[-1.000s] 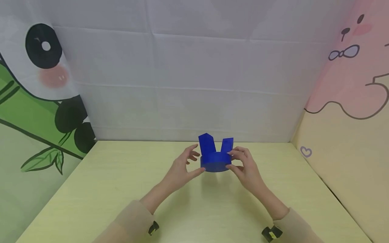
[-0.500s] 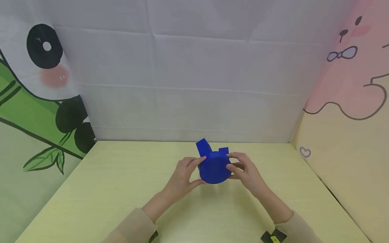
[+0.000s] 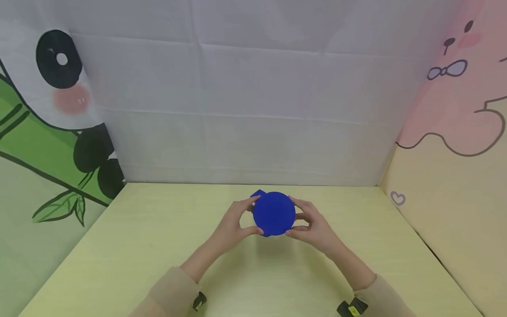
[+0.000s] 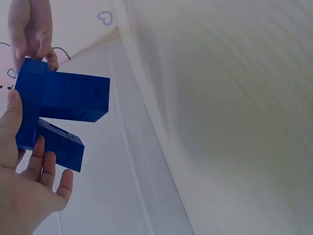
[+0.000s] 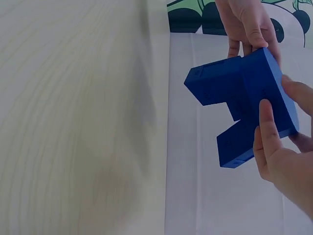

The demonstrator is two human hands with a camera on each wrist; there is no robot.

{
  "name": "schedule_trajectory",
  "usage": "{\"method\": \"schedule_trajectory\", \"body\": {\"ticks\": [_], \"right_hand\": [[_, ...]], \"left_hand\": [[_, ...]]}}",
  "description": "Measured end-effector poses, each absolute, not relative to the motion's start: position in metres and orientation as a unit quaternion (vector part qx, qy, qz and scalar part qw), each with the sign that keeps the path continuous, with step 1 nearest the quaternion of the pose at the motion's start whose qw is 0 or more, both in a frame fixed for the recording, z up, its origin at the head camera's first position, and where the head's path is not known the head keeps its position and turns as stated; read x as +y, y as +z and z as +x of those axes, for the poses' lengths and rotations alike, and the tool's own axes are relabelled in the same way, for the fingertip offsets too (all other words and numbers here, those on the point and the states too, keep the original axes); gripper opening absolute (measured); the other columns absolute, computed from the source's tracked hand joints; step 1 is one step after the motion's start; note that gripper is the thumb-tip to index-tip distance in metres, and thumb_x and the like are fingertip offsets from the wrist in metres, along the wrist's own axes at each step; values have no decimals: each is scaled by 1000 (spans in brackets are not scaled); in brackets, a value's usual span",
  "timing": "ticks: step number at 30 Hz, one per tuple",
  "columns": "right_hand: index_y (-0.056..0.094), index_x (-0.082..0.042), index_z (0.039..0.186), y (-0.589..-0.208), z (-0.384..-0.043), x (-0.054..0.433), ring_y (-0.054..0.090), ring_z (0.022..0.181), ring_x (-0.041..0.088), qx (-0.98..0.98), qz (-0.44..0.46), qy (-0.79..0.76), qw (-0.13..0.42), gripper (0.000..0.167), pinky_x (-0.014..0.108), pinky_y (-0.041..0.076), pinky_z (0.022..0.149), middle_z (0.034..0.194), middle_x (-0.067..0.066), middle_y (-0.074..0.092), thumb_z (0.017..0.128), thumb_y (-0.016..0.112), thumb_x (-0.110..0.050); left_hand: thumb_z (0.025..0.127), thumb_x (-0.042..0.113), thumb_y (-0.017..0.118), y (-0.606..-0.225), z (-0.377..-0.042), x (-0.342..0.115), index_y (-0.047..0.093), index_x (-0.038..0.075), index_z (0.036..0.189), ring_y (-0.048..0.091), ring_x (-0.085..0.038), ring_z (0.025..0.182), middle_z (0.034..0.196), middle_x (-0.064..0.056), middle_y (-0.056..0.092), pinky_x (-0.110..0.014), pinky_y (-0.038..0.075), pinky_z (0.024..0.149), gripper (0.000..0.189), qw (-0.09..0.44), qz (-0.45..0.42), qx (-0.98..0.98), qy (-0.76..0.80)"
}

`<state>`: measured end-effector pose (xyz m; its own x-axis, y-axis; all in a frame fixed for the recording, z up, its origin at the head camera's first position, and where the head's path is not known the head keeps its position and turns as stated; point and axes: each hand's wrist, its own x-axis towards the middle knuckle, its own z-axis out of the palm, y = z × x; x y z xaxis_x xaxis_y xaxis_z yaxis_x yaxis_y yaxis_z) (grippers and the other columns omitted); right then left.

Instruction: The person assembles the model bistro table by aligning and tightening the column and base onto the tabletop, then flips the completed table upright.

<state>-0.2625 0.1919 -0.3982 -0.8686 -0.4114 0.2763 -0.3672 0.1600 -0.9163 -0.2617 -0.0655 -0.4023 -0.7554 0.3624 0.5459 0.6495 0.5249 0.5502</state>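
Near edge: I see beige sleeves [image 3: 174, 290], wrist straps. Mid-table: left hand [image 3: 233, 224] and right hand [image 3: 313, 226] hold blue block [image 3: 274, 213] off yellow-green table [image 3: 130, 246] — round base faces me, two prongs point far toward white backdrop [image 3: 253, 110]. Left thumb and fingers pinch base rim; right thumb and fingers pinch opposite rim (wrist views confirm fingertip contact only). My worry: shallow rim grip, prong weight forward — block could pivot out, drop on table. Panda curtain [image 3: 47, 110] far left.
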Motion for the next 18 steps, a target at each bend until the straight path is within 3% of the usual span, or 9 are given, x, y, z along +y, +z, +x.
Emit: {"method": "schedule_trajectory", "body": {"ticks": [9, 14, 18], "right_hand": [[41, -13, 142, -412, -281, 185, 57, 94, 28, 793, -271, -546, -9, 77, 27, 55, 72, 135, 15, 39, 75, 78, -5], [43, -10, 141, -419, -291, 184, 52, 90, 28, 835, -267, -481, -19, 74, 27, 49, 67, 134, 18, 36, 76, 78, -16], [42, -9, 141, -425, -302, 185, 50, 94, 29, 851, -258, -457, 3, 71, 31, 44, 71, 135, 19, 35, 80, 75, -24]], "left_hand": [[71, 22, 82, -409, -275, -70, 46, 12, 138, 52, -19, 100, 100, -2, 63, -44, 43, 84, 77, 114, -247, -871, -409], [74, 24, 80, -416, -285, -73, 46, 13, 138, 53, -29, 98, 96, -2, 63, -48, 43, 83, 73, 72, -233, -874, -420], [78, 29, 76, -422, -293, -74, 45, 12, 139, 56, -30, 97, 92, 0, 65, -41, 43, 80, 71, 34, -215, -880, -422]]}}
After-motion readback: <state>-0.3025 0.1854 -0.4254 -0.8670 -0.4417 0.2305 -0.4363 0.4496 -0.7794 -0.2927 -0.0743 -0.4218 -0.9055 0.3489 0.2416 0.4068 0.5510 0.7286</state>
